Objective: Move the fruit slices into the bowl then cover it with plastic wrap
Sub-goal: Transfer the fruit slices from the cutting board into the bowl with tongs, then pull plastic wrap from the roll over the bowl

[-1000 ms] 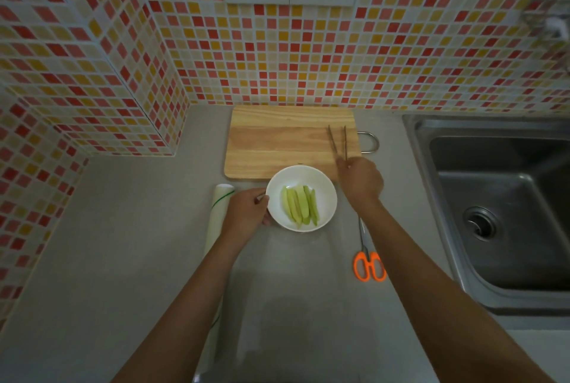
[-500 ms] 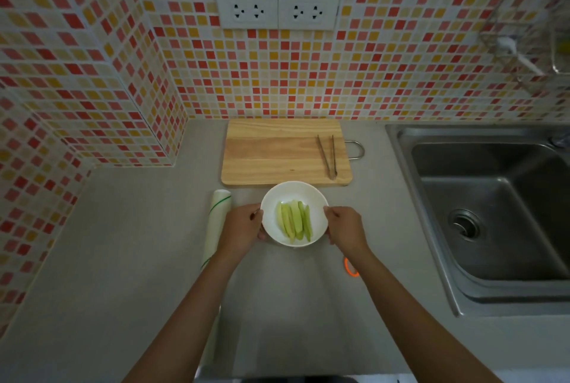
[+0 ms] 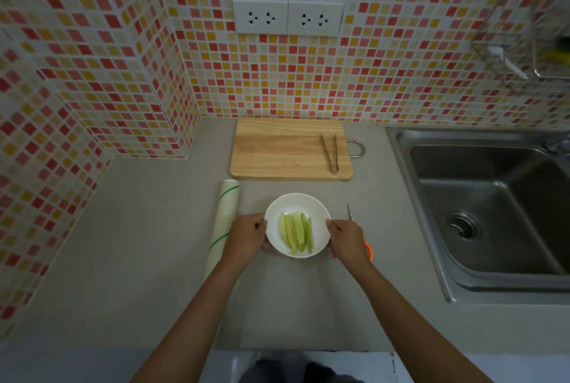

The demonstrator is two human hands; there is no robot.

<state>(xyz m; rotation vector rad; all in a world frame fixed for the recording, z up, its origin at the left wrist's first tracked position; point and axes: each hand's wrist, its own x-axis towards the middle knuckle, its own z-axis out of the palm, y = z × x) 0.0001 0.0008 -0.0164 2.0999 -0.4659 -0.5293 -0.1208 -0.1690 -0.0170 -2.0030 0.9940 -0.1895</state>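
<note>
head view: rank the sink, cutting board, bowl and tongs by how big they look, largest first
1. sink, though its right side is cut off by the frame edge
2. cutting board
3. bowl
4. tongs

The bowl sits nearer the camera than the cutting board, yet looks smaller.

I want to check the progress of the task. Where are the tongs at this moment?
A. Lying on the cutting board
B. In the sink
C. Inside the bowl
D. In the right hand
A: the tongs lie on the right part of the cutting board, while the left hand and the right hand both hold the bowl.
</note>
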